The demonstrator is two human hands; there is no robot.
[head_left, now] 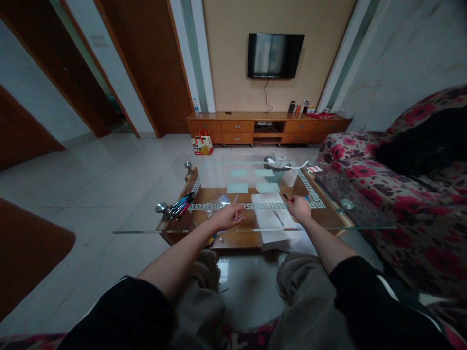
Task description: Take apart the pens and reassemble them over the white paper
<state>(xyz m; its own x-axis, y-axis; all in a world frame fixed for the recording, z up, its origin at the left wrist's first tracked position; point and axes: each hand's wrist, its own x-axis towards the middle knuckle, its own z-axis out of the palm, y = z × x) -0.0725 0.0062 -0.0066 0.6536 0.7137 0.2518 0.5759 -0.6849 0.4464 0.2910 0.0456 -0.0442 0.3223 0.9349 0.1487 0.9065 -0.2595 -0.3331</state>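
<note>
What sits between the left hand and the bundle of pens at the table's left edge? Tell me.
Nothing visible: bare glass table separates the left hand from the pens. A clear plastic bag lies just beyond that line.

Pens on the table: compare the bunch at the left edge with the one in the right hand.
The pens at the left edge lie loose in a bunch on the glass table, touched by no hand; the pen in the right hand is single and gripped. The bunch shows blue and red barrels; the held pen shows only a dark tip past the fingers. Both are slim pens above the same tabletop.
</note>
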